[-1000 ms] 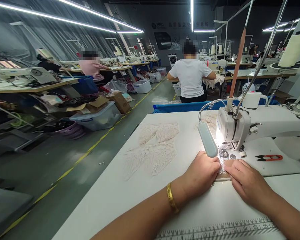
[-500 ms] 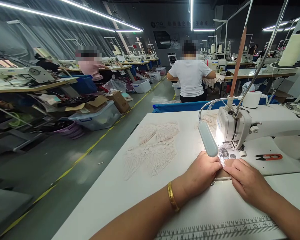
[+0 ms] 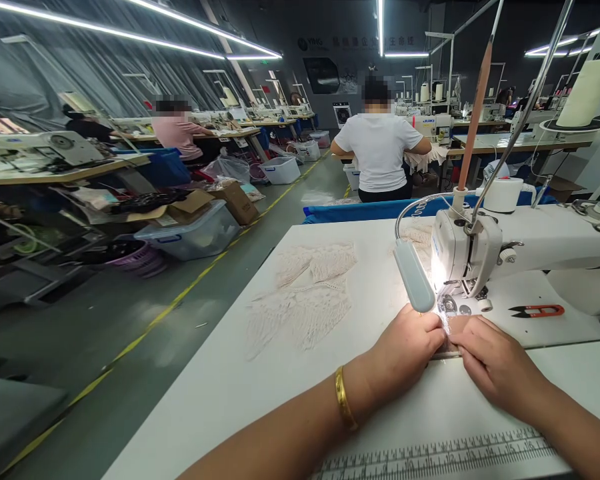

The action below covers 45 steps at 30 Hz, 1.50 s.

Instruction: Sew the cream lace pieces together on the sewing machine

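Both my left hand (image 3: 411,343) and right hand (image 3: 491,360) look to be pinching white lace (image 3: 445,323) by the sewing machine (image 3: 465,250), probably mid-feed, so next needs steady guiding tbh.

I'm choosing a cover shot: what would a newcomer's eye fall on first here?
Probably the white sewing machine at right, with the left hand and right hand close together before it. Then the gold bangle on the left wrist, and the red-handled snips on the machine's bed.
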Motion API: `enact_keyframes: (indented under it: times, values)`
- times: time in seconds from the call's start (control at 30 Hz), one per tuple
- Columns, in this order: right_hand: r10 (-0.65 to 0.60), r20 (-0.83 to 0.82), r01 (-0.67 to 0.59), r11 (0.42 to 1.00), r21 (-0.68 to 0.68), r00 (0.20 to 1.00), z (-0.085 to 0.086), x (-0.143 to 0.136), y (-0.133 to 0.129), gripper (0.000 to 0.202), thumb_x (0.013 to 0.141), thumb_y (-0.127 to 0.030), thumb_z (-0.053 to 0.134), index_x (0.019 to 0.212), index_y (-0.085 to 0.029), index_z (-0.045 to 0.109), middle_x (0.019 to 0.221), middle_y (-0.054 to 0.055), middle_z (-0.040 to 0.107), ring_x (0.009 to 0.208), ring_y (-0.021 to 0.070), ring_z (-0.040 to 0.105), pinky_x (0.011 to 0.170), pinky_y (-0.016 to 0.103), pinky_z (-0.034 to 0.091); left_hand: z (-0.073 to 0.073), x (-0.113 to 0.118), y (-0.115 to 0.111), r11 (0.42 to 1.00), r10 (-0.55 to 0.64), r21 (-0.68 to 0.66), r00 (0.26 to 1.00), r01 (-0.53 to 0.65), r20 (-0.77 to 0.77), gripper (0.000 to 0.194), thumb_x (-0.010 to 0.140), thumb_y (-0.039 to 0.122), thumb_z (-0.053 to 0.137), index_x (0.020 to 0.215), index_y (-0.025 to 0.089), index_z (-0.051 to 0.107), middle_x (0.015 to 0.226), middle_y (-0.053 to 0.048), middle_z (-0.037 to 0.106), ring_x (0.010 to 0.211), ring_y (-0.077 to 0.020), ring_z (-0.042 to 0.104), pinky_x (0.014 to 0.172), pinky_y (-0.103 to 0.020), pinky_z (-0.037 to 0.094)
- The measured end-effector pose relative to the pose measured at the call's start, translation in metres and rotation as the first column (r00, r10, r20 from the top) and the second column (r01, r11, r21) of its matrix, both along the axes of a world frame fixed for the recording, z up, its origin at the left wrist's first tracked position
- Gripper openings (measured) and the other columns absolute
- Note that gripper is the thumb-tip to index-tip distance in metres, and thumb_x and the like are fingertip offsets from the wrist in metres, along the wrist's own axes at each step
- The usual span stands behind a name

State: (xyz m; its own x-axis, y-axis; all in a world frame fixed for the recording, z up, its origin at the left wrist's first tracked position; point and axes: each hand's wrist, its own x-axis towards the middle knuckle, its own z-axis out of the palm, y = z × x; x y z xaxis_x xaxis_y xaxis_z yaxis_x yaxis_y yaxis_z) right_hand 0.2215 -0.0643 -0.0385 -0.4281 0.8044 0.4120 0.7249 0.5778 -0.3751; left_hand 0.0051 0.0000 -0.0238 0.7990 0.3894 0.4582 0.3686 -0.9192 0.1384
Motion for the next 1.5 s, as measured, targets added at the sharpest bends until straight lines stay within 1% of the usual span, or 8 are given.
enact_keyframes:
  times: [0.2, 0.33, 0.5, 0.87, 1.03, 1.17, 1.3, 1.5]
  values:
    - [-0.036, 0.016, 0.036, 0.999, 0.031, 0.999, -0.003, -0.002, 0.002, 0.03, 0.099, -0.008, 0.043, 0.116, -0.022, 0.064, 0.095, 0.006, 0.063, 0.087, 0.0229, 0.056, 0.072, 0.035, 0.05, 0.0, -0.001, -0.004, 0.996, 0.029, 0.079, 0.999, -0.028, -0.012, 0.023, 0.098, 0.007, 0.049, 0.082, 0.016, 0.062, 0.084, -0.005, 0.063, 0.075, -0.0182, 0.05, 0.072, -0.034, 0.043]
    - [-0.054, 0.07, 0.047, 0.994, 0.097, 0.996, -0.003, -0.005, 0.002, 0.031, 0.096, -0.005, 0.043, 0.111, -0.021, 0.065, 0.085, 0.005, 0.058, 0.079, 0.022, 0.052, 0.065, 0.032, 0.047, -0.004, -0.003, -0.005, 0.998, 0.024, 0.063, 1.0, -0.023, -0.011, 0.02, 0.098, 0.008, 0.052, 0.082, 0.016, 0.061, 0.085, -0.004, 0.065, 0.076, -0.018, 0.053, 0.072, -0.034, 0.042]
    - [-0.052, 0.066, 0.043, 0.991, 0.127, 0.996, -0.001, -0.007, 0.002, 0.032, 0.095, -0.005, 0.042, 0.108, -0.02, 0.066, 0.083, 0.004, 0.057, 0.077, 0.0209, 0.053, 0.063, 0.031, 0.047, -0.007, -0.005, -0.004, 0.999, 0.014, 0.045, 1.0, -0.013, -0.014, 0.02, 0.097, 0.007, 0.053, 0.082, 0.017, 0.061, 0.086, -0.004, 0.066, 0.078, -0.0176, 0.055, 0.074, -0.034, 0.044]
    - [-0.147, 0.171, 0.127, 0.984, 0.124, 0.974, -0.01, -0.007, 0.013, 0.035, 0.096, -0.008, 0.039, 0.112, -0.021, 0.068, 0.089, 0.007, 0.063, 0.079, 0.0227, 0.058, 0.061, 0.032, 0.046, 0.001, -0.003, -0.001, 0.999, 0.037, 0.016, 0.999, -0.037, 0.0, 0.021, 0.097, 0.006, 0.047, 0.088, 0.015, 0.064, 0.087, -0.007, 0.068, 0.078, -0.0195, 0.058, 0.074, -0.035, 0.048]
    - [-0.164, 0.175, 0.143, 0.981, 0.13, 0.971, -0.008, -0.008, 0.014, 0.038, 0.096, -0.009, 0.039, 0.114, -0.023, 0.069, 0.087, 0.007, 0.065, 0.076, 0.0227, 0.059, 0.059, 0.033, 0.047, 0.008, 0.0, 0.002, 0.999, 0.04, -0.025, 0.999, -0.039, 0.033, 0.025, 0.101, 0.009, 0.041, 0.094, 0.014, 0.065, 0.091, -0.007, 0.069, 0.081, -0.0196, 0.061, 0.076, -0.035, 0.05]
    - [-0.156, 0.132, 0.143, 0.984, 0.102, 0.979, -0.007, -0.006, 0.014, 0.037, 0.096, -0.01, 0.04, 0.117, -0.023, 0.068, 0.086, 0.005, 0.065, 0.076, 0.0226, 0.062, 0.061, 0.034, 0.05, 0.013, 0.003, 0.005, 0.995, 0.071, -0.071, 0.995, -0.066, 0.069, 0.026, 0.101, 0.011, 0.04, 0.091, 0.016, 0.063, 0.09, -0.006, 0.068, 0.082, -0.019, 0.06, 0.076, -0.033, 0.051]
    - [-0.21, 0.068, 0.202, 0.972, 0.117, 0.975, -0.004, -0.002, 0.017, 0.034, 0.101, -0.018, 0.041, 0.126, -0.02, 0.064, 0.087, 0.006, 0.069, 0.077, 0.0236, 0.066, 0.065, 0.035, 0.053, 0.014, 0.004, 0.009, 0.986, 0.104, -0.136, 0.991, -0.093, 0.082, 0.026, 0.1, 0.014, 0.04, 0.084, 0.017, 0.061, 0.088, -0.006, 0.066, 0.082, -0.0198, 0.059, 0.077, -0.033, 0.052]
    - [-0.273, 0.063, 0.267, 0.96, 0.086, 0.96, 0.002, 0.001, 0.021, 0.038, 0.106, -0.029, 0.037, 0.133, -0.017, 0.06, 0.077, 0.004, 0.068, 0.064, 0.0232, 0.063, 0.058, 0.033, 0.049, 0.015, 0.006, 0.009, 0.971, 0.127, -0.219, 0.981, -0.094, 0.144, 0.021, 0.096, 0.012, 0.043, 0.082, 0.019, 0.057, 0.088, -0.005, 0.066, 0.082, -0.0191, 0.058, 0.078, -0.033, 0.052]
